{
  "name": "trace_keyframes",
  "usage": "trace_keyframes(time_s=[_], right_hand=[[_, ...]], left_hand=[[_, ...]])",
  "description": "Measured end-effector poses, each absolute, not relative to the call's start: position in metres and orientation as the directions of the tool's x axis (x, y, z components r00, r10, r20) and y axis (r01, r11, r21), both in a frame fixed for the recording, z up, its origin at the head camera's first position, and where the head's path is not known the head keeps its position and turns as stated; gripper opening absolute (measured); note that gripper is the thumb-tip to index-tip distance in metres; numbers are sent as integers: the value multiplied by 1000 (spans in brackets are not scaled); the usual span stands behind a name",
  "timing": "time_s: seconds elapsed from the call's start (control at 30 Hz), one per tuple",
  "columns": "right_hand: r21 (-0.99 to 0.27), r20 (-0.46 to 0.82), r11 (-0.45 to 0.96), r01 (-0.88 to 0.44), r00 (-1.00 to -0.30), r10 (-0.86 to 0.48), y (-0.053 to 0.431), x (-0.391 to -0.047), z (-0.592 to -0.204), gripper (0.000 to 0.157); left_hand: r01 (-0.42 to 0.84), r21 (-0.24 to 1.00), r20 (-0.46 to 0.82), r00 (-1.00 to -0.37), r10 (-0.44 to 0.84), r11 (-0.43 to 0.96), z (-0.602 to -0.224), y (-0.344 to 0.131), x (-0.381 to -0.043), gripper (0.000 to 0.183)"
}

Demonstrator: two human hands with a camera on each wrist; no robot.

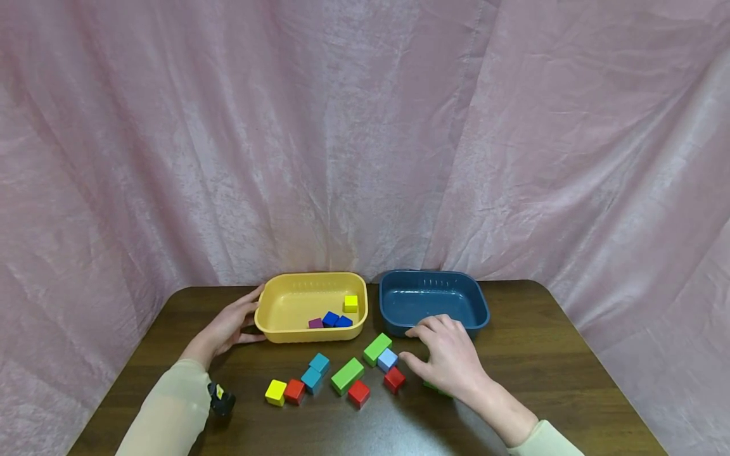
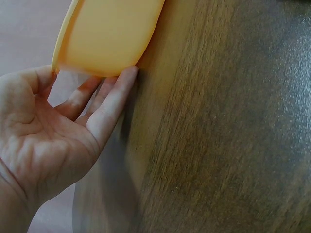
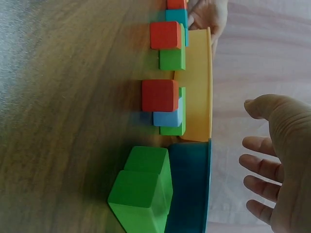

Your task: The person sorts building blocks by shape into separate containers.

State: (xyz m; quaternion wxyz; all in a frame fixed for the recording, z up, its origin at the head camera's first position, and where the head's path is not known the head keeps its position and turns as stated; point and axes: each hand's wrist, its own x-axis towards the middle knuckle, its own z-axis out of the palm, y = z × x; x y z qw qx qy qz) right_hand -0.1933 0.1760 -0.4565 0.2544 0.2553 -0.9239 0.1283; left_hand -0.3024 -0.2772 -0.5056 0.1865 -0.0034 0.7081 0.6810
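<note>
My left hand point(image 1: 228, 324) is at the left end of the yellow basket point(image 1: 310, 335), fingers spread and fairly straight. In the left wrist view its fingertips touch the basket's end wall, from rim to base. Inside the basket lie a yellow cube point(image 1: 350, 304), two dark blue blocks point(image 1: 331, 318) and a purple block point(image 1: 315, 323). My right hand point(image 1: 447, 354) hovers with nothing in its grasp, its fingers loosely bent before the dark blue basket point(image 1: 433, 297). Green blocks point(image 3: 138, 189), mostly hidden below this hand in the head view, show close together in the right wrist view.
Left of the right hand lie red cubes point(image 1: 394, 379), a light blue cube point(image 1: 387, 360) and long green blocks point(image 1: 348, 376). Further left are teal blocks point(image 1: 312, 380), another red cube point(image 1: 294, 391) and a yellow cube point(image 1: 275, 392). A pink curtain point(image 1: 365, 139) hangs behind the table.
</note>
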Motion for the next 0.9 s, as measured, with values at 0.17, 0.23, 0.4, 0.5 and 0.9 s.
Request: trace_keyframes(time_s=[0.17,0.23,0.4,0.5,0.9], right_hand=[[-97,530,840,-534,-742,-411,177,-192,-461,38],[-90,530,841,-534,-740,-413,177,-191,-463,38],[-103,518,836,-539,-747,-417,176,-189,-469,39],[-109,500,834,-542,-755,-425,175,-188,-472,39],[-97,388,840,-534,-798,-462,166,-182,-489,42]], left_hand=[[-268,961,-278,-928,248,71,-506,-277,-303,55],[-267,961,-276,-928,251,71,-506,-277,-303,54],[-260,963,-270,-928,257,72,-505,-277,-303,54],[-265,962,-274,-928,254,69,-505,-277,-303,54],[-256,965,-260,-924,280,50,-501,-278,-301,54]])
